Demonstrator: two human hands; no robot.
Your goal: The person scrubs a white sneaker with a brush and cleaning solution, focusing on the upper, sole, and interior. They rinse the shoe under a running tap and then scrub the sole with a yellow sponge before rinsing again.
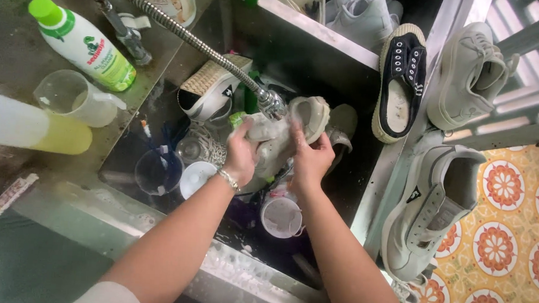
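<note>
Both hands, left hand [241, 156] and right hand [311, 161], are closed around a pale sneaker [295, 131] under the flexible metal faucet [272, 103], over a steel sink [365, 193] crowded with cups. Wet counter [16, 52] holds a green-capped bottle [81, 43]; orange-patterned floor tiles [511, 232] lie beside.

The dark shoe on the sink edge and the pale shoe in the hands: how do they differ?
The dark shoe is navy with a cream sole; the pale shoe is whitish. The dark shoe lies untouched on the rim; the pale shoe is held by the left hand and right hand under the faucet. Both are sneakers.
</note>
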